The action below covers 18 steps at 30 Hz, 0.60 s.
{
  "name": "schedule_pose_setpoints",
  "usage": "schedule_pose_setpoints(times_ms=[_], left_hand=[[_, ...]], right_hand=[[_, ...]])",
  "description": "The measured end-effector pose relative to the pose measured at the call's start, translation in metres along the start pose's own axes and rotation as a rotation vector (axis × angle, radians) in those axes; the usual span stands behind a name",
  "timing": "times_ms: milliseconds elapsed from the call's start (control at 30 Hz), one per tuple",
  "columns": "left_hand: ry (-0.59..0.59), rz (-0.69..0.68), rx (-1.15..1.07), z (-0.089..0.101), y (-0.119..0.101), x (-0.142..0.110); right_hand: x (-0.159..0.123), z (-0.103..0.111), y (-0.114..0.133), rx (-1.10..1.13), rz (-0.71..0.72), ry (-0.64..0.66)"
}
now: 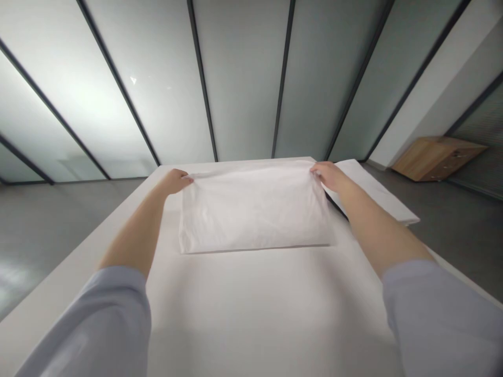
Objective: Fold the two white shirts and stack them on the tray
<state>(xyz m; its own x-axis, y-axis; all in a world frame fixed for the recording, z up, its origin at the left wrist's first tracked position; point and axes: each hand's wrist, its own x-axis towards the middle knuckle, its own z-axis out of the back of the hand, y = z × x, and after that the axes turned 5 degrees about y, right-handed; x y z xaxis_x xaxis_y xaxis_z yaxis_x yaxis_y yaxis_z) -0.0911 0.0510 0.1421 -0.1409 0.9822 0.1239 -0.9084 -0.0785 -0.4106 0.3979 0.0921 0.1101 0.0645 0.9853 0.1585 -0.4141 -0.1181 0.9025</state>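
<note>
A white folded cloth [255, 207] lies across the far part of the white table [251, 298], its straight folded edge toward me. My left hand [175, 181] pinches the cloth's far left corner between thumb and fingers. At the far right corner, my right hand [329, 174] grips the fabric in the same way. Between the two hands the far edge is drawn fairly straight, with light creases over the surface. I cannot tell how many layers the cloth has.
Beyond my right hand, a flat stack of white cloth or sheets [377, 193] rests by the table's right edge. Frosted glass panels [243, 78] with dark frames stand behind the table. A wooden cabinet [436, 157] is on the grey floor at the right.
</note>
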Motion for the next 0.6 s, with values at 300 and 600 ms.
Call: schedule_pose_setpoints(times_ms=[300,600], left_hand=[[-0.211,-0.099,0.321,-0.117,-0.063,-0.02],[0.309,-0.089,0.349,-0.185,-0.058,-0.06]], right_hand=[[-0.009,-0.107,-0.037,-0.754,0.145,-0.042],[-0.079,-0.153,-0.061,-1.034,0.035,0.373]])
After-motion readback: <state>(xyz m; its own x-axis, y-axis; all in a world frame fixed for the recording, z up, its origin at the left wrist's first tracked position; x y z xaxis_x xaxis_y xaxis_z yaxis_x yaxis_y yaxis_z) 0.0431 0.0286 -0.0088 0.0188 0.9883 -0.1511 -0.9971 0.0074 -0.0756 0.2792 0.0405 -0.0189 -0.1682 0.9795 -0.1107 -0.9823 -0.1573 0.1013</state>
